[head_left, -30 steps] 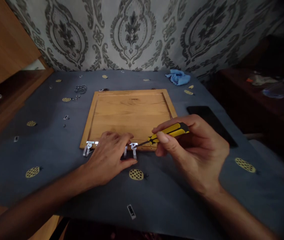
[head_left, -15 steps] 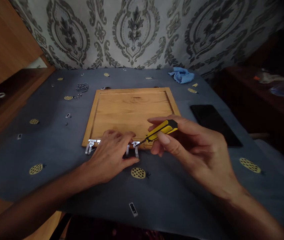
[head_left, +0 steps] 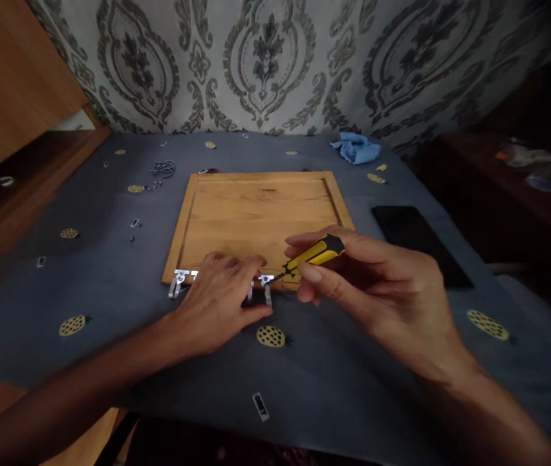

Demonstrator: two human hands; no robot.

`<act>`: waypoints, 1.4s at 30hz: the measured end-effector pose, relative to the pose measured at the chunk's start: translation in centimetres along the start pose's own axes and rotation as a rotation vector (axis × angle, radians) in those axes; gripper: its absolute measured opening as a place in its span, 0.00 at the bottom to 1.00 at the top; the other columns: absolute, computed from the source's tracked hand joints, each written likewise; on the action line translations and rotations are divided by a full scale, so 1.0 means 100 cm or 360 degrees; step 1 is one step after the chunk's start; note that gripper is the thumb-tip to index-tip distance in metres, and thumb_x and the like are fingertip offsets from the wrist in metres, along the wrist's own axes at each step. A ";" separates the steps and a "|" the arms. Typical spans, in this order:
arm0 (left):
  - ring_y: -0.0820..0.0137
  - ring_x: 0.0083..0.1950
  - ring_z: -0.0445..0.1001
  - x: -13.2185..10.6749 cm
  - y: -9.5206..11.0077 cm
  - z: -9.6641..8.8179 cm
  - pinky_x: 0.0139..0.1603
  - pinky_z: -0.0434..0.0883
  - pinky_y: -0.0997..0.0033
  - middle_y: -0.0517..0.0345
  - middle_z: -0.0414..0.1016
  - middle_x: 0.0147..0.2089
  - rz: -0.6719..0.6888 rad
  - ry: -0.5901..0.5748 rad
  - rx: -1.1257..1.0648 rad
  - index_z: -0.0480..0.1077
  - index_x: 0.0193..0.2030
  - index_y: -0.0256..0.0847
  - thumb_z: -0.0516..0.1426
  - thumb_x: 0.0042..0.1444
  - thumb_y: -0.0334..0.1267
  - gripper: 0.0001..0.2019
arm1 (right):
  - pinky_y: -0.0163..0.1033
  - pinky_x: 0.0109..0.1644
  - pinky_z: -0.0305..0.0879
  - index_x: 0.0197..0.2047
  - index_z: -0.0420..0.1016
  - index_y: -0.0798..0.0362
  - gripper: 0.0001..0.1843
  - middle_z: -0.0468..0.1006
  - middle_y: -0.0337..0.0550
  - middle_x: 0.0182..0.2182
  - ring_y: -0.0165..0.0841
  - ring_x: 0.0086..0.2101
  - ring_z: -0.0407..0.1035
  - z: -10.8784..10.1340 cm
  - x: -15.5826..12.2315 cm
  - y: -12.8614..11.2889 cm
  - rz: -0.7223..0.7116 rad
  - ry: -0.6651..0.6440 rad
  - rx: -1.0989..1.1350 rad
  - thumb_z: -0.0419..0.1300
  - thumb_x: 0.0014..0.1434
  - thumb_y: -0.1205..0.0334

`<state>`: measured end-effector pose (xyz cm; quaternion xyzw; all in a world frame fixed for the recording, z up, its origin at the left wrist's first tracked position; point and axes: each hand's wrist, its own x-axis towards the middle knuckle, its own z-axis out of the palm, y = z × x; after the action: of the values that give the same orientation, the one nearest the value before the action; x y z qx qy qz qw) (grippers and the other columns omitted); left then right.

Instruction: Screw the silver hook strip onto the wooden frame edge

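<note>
A wooden board (head_left: 260, 213) with a raised rim lies flat on a grey-blue cloth. Along its near edge runs a silver metal hook rack (head_left: 266, 286); hooks show at both ends. My left hand (head_left: 217, 301) lies palm down over the middle of the rack and presses it against the board. My right hand (head_left: 377, 291) grips a yellow and black screwdriver (head_left: 312, 255). Its thin tip touches the rack's right end, beside my left fingertips.
A black phone (head_left: 418, 243) lies right of the board. A blue rag (head_left: 356, 147) sits at the far right, near the patterned wall. Loose metal hooks (head_left: 163, 169) and small screws are scattered far left. A small label (head_left: 260, 406) lies near the table's front edge.
My right hand has turned and slid its grip along the screwdriver handle, so less yellow shows. The tip stays at the rack's right end. My left hand has held still.
</note>
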<state>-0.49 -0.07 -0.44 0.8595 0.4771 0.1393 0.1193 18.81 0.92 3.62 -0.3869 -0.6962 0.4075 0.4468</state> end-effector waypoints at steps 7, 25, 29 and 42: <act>0.57 0.46 0.73 0.001 0.002 -0.001 0.50 0.66 0.53 0.53 0.76 0.43 -0.0050 0.0006 -0.0006 0.62 0.52 0.41 0.63 0.55 0.44 0.22 | 0.37 0.23 0.69 0.31 0.74 0.48 0.09 0.76 0.38 0.29 0.29 0.22 0.69 0.008 -0.004 -0.001 -0.0177 0.0521 -0.0147 0.69 0.53 0.55; 0.58 0.45 0.74 0.001 0.003 -0.001 0.49 0.67 0.54 0.54 0.76 0.42 -0.0061 0.0020 0.0009 0.63 0.51 0.40 0.65 0.53 0.43 0.22 | 0.40 0.27 0.69 0.31 0.73 0.45 0.12 0.71 0.36 0.26 0.31 0.24 0.68 0.006 -0.010 0.014 0.0011 0.0594 -0.0085 0.71 0.50 0.52; 0.58 0.46 0.74 0.001 0.002 0.000 0.50 0.66 0.54 0.54 0.76 0.43 -0.0059 0.0022 0.0016 0.63 0.50 0.40 0.65 0.52 0.43 0.22 | 0.40 0.28 0.71 0.31 0.73 0.47 0.11 0.72 0.36 0.27 0.30 0.23 0.69 0.007 -0.010 0.017 -0.0021 0.0582 -0.0116 0.70 0.52 0.52; 0.57 0.46 0.73 0.000 0.002 -0.001 0.50 0.65 0.54 0.53 0.76 0.43 -0.0054 0.0021 -0.0002 0.63 0.52 0.40 0.65 0.53 0.43 0.24 | 0.38 0.28 0.72 0.30 0.72 0.48 0.09 0.73 0.36 0.27 0.29 0.24 0.70 0.007 -0.010 0.015 -0.0096 0.0505 -0.0195 0.68 0.54 0.55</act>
<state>-0.38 -0.13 -0.33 0.8503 0.4922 0.1432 0.1191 18.70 0.46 1.74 -0.4517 -0.6518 0.2845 0.5387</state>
